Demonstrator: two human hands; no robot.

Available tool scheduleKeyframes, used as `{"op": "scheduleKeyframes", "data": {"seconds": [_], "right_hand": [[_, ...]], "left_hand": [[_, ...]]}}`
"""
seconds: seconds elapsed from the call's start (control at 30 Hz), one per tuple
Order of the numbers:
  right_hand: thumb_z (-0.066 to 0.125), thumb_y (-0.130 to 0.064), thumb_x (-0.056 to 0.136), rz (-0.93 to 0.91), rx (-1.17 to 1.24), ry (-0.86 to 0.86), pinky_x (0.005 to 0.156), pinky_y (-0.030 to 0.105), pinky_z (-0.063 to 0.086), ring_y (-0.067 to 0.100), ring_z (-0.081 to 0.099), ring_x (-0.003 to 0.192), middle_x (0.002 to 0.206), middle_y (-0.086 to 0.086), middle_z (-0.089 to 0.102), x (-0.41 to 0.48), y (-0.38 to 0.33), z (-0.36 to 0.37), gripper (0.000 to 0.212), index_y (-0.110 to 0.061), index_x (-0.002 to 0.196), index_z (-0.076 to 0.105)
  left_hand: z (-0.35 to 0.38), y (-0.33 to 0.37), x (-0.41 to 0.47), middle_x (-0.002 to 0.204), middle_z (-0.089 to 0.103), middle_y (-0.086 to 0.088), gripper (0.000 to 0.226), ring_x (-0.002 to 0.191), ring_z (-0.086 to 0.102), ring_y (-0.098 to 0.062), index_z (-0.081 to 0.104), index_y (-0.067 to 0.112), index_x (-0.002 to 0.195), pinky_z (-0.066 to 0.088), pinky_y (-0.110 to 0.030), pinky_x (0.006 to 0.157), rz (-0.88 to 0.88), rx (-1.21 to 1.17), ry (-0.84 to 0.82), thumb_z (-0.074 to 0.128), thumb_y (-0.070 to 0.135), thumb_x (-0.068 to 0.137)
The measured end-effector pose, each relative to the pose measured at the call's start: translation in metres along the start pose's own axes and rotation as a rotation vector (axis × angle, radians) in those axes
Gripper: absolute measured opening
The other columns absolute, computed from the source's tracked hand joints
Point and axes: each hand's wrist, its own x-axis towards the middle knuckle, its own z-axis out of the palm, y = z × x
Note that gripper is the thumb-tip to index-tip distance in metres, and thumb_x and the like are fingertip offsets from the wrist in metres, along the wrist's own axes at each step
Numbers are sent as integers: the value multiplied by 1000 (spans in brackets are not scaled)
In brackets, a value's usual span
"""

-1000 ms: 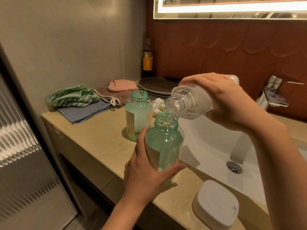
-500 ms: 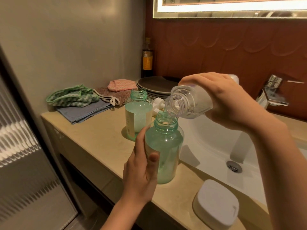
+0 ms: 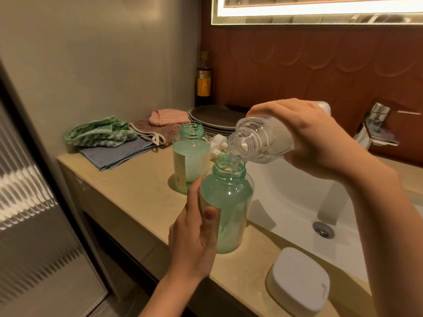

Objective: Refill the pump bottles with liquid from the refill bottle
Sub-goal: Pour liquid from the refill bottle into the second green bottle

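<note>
At centre right, the right hand (image 3: 313,133) grips a clear refill bottle (image 3: 261,140) tipped nearly level, mouth pointing lower left over an upright green pump bottle (image 3: 231,202) at frame centre. The left hand (image 3: 196,234) curls around that bottle. A second uncapped green bottle (image 3: 191,154) stands just behind on the counter (image 3: 137,186).

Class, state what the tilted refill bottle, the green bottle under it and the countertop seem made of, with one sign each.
Refill bottle: clear glossy plastic, probably; moulded neck threads show.
Green bottle: translucent tinted plastic, likely; liquid shows through.
Countertop: smooth beige stone or imitation; faint sheen.
</note>
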Motion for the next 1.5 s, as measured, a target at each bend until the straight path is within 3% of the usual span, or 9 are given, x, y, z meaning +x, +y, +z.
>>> {"op": "scheduleKeyframes", "data": {"seconds": [0.1,0.17,0.23,0.53,0.73,1.0,1.3,1.43,1.5], "right_hand": [[73,9,66,2,-5,0,98,43,37,24,51,115,124,-2,58,0,0,0,76,-27,128,47],[73,8,67,4,-5,-4,98,42,36,23,50,115,124,-3,57,0,0,0,76,-28,128,47],[73,8,67,3,-4,-6,98,41,36,22,50,115,123,-3,57,0,0,0,76,-29,128,46],[73,9,67,7,-14,-8,98,40,34,22,49,116,125,-3,57,0,0,0,78,-30,128,45],[74,9,66,2,-23,-6,98,40,35,22,50,116,125,-3,57,0,1,0,78,-29,128,46],[73,10,67,12,-20,-5,99,39,33,22,49,117,126,-3,56,0,0,-2,79,-29,129,46],[74,10,65,6,-33,-3,99,39,33,24,50,116,126,-1,57,0,0,-1,80,-28,129,46],[75,10,65,8,-46,-1,99,40,33,24,49,117,126,-1,57,1,0,-1,81,-29,130,45],[75,9,66,9,-46,-5,100,40,33,24,49,117,126,-1,57,1,0,-1,81,-29,130,45]], "left_hand": [[0,5,1,97,62,21,44,92,57,2,10,80,116,40,-12,70,-52,-12,-19,4,86,72],[-1,7,2,105,46,52,43,99,44,27,6,82,113,32,1,81,-71,-8,-44,2,87,71],[-2,10,3,104,36,61,42,99,35,34,5,83,112,25,7,81,-92,-16,-63,1,87,70],[-3,11,4,105,42,57,44,100,42,27,8,83,111,35,-10,85,-110,-30,-71,2,89,68],[-2,11,4,105,42,56,42,100,44,26,9,83,111,36,-9,84,-104,-28,-63,4,88,70],[-3,13,4,100,37,61,37,95,36,35,13,84,106,27,7,78,-129,-36,-60,4,87,70],[-2,11,2,95,50,48,37,91,44,27,19,82,105,38,-20,77,-122,-15,-12,5,88,71],[-2,12,3,96,55,42,40,95,51,14,13,82,109,42,-21,79,-105,5,-19,3,88,70],[-2,13,3,100,47,53,41,95,45,25,17,81,109,37,-12,80,-98,1,-25,3,87,71]]}}
